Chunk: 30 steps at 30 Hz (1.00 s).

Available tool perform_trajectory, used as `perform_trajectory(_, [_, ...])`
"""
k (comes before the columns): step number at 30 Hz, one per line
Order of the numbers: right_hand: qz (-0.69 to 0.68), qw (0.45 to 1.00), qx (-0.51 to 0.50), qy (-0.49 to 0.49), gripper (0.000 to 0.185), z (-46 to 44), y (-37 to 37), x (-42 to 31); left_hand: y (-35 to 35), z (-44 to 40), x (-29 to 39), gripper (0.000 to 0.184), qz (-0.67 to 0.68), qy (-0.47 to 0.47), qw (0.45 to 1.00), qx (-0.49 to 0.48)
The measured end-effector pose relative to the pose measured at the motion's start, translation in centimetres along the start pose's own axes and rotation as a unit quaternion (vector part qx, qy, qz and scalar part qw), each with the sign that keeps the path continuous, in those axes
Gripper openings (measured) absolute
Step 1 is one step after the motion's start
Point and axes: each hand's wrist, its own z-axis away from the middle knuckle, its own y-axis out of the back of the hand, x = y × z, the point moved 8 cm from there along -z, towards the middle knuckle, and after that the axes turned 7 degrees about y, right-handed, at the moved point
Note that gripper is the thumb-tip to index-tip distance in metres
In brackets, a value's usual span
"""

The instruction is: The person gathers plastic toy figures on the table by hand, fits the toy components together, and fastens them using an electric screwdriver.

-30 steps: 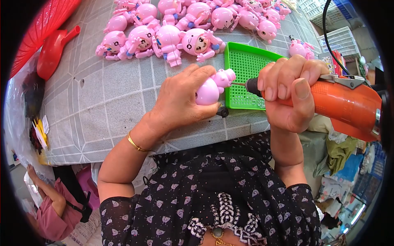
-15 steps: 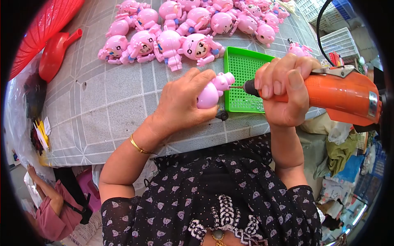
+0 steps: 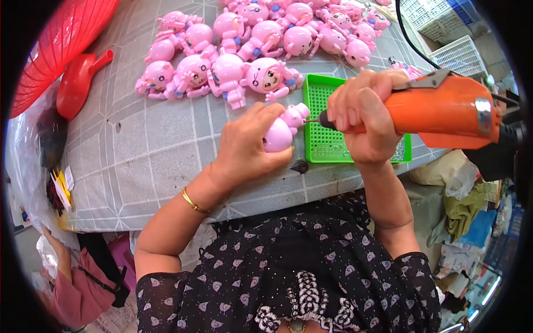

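Note:
My left hand (image 3: 250,141) is closed around a pink toy figure (image 3: 279,135), its round head in my fingers and its small body pointing up and right. My right hand (image 3: 366,117) grips an orange electric screwdriver (image 3: 444,112), held nearly level. The thin bit ends at the toy's body; whether it touches a screw there is too small to tell. Under the tool lies a green perforated tray (image 3: 322,150), with small shiny pieces along its near side. Part of the tray is hidden by my right hand.
Many pink toy figures (image 3: 269,77) lie across the far part of the grey checked table (image 3: 161,133). At the left are a red funnel-like object (image 3: 78,83) and a red mesh (image 3: 61,44). A small black part (image 3: 300,166) is near the tray. Another person (image 3: 78,283) sits at lower left.
The orange screwdriver and my right hand have moved left and tilted a little. The toy stays in my left hand. The table and the things on it appear slightly lower in the view.

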Motion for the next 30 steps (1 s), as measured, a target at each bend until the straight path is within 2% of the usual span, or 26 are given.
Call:
perform_trajectory(4, [0.072, 0.997, 0.009, -0.007, 0.026, -0.1, 0.1, 0.5, 0.0, -0.5, 0.4, 0.05, -0.029, -0.019, 0.999, -0.005])
perform_trajectory(7, [0.065, 0.998, 0.012, -0.02, 0.028, -0.1, 0.3, 0.9, -0.2, -0.5, 0.1, 0.051, -0.018, 0.009, 1.0, -0.023])
perform_trajectory(10, [0.066, 0.998, 0.003, 0.0, 0.027, -0.1, 0.1, 0.7, -0.2, -0.6, 0.2, 0.051, -0.018, -0.005, 1.0, -0.019])
perform_trajectory(12, [0.032, 0.998, 0.051, -0.025, 0.025, 0.1, 0.4, 0.8, -0.2, -0.6, 0.1, 0.05, -0.003, -0.007, 1.0, -0.014])
perform_trajectory(16, [-0.002, 0.998, 0.048, -0.042, 0.023, 0.3, 0.8, 1.2, -0.1, -0.7, 0.0, 0.05, 0.007, -0.005, 1.0, -0.019])
perform_trajectory(18, [-0.091, 0.991, 0.093, -0.028, 0.021, 0.4, 0.7, 1.1, -0.2, -0.6, 0.1, 0.049, 0.002, -0.009, 1.0, -0.015])
perform_trajectory(19, [-0.014, 0.997, 0.07, -0.009, 0.025, 0.3, 0.7, 0.6, -0.3, -0.6, 0.1, 0.049, 0.0, -0.009, 1.0, -0.013])
perform_trajectory(22, [0.017, 0.999, 0.033, 0.007, 0.028, 0.3, 0.1, 0.6, -0.3, -0.6, 0.2, 0.047, 0.015, -0.013, 1.0, -0.001])
perform_trajectory(26, [0.012, 0.998, 0.062, 0.012, 0.029, 0.6, 0.6, 0.7, -0.4, -0.6, 0.3, 0.045, 0.004, 0.0, 1.0, 0.001])
perform_trajectory(29, [-0.031, 0.996, 0.077, 0.017, 0.026, 0.7, 1.4, 0.6, -0.6, -0.4, 0.3, 0.045, 0.007, 0.005, 1.0, 0.007])
perform_trajectory(30, [-0.03, 0.997, 0.065, -0.008, 0.02, 0.7, 1.5, 0.7, -0.6, -0.4, 0.3, 0.044, 0.012, 0.009, 1.0, 0.008])
